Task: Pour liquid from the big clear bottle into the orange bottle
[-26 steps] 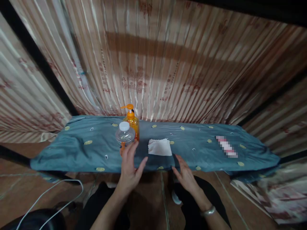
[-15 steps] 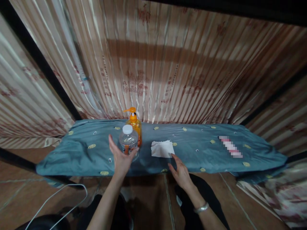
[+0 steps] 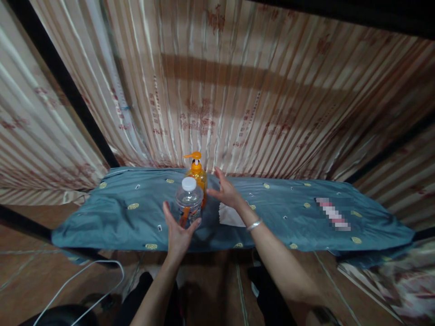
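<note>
A clear plastic bottle with a white cap [image 3: 189,195] stands upright near the left middle of the cloth-covered surface. My left hand [image 3: 179,233] is at its near side, thumb and fingers spread around it; whether the palm touches it I cannot tell. Right behind the bottle is an orange pump bottle [image 3: 197,174], partly hidden by it. My right hand [image 3: 228,192] is open just right of the pump bottle, fingers apart and nothing in them. Beneath my right wrist lies a white cloth or tissue [image 3: 231,217], partly covered by the hand and arm.
A teal patterned cloth [image 3: 288,222] covers the long surface. A blurred-out red and white item [image 3: 333,213] lies at its right. Striped curtains [image 3: 220,113] hang behind and at the sides, with dark metal posts [image 3: 68,86]. A white cable [image 3: 117,265] loops at lower left.
My right hand has moved from the white cloth up and left to beside the pump bottle. My left hand stays spread around the clear bottle. The view has shifted slightly.
</note>
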Motion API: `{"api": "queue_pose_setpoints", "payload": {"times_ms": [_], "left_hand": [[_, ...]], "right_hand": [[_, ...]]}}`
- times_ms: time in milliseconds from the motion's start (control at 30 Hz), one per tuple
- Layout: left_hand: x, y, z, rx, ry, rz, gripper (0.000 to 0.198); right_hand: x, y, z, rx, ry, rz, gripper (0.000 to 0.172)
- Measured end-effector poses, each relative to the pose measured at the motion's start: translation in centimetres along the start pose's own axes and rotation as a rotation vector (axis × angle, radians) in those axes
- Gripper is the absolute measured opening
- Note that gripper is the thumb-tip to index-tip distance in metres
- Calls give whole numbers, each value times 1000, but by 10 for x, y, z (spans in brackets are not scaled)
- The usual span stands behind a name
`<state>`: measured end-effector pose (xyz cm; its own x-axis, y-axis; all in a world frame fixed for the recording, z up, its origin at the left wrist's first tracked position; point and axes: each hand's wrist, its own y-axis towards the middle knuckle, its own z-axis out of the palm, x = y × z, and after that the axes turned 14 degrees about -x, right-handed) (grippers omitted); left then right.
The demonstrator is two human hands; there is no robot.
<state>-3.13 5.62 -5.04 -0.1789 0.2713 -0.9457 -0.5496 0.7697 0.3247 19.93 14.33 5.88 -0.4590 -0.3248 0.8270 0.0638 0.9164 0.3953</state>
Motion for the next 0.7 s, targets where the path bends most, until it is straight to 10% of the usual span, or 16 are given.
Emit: {"api": "queue_pose_setpoints", "payload": {"times_ms": [367, 700], "left_hand": [[12, 0, -18, -9, -27, -146, 138], [29, -33, -46, 64, -102, -506, 88]], "right_hand": [[10, 48, 24, 142, -33, 73, 79], [-1, 16, -89, -41, 7, 61, 75]]}}
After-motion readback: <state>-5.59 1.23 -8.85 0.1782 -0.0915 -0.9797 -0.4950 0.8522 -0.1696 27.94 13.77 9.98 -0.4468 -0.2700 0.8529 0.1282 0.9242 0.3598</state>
